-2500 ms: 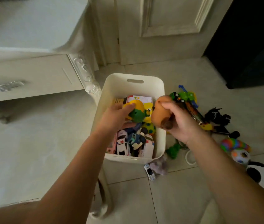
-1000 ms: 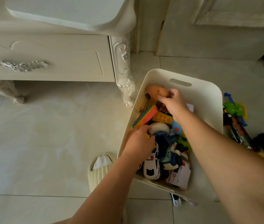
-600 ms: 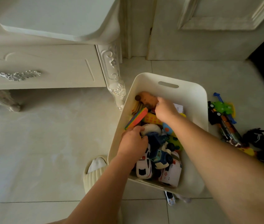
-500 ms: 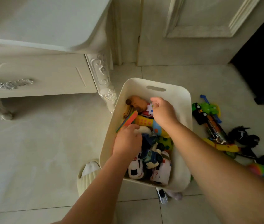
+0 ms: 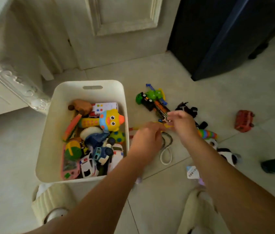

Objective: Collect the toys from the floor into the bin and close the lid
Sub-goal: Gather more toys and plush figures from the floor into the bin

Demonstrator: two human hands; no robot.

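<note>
While both hands hover over the floor to the right of the bin (image 5: 113,82), the left hand (image 5: 146,137) is the nearer one to it, just off its right wall, and the right hand (image 5: 182,124) is further right. A yellow toy (image 5: 168,126) lies across the gap between them, on the floor right of the bin. The left hand's fingers curl down over one end of it, but blur hides whether they grip it. The right hand's thumb and forefinger are close together beside a small metal piece, and I cannot tell if they pinch anything. Half a second ago both hands were down inside the bin among the toys; now both are out of it, and a duck-faced toy (image 5: 109,120) shows on top of the pile. The bin is white, with rounded corners and a slot handle in its far wall, and has no lid on. It is packed with toys: a brown toy (image 5: 81,106) in the far left corner, white cars (image 5: 87,166) and a pink game (image 5: 69,166) at the near end. Still on the floor right of the bin are a green truck (image 5: 150,97), a black toy (image 5: 186,108), a rainbow toy (image 5: 206,133), a panda plush (image 5: 227,156), a white loop (image 5: 166,154) and, furthest from the bin, a red bus (image 5: 244,120).
</note>
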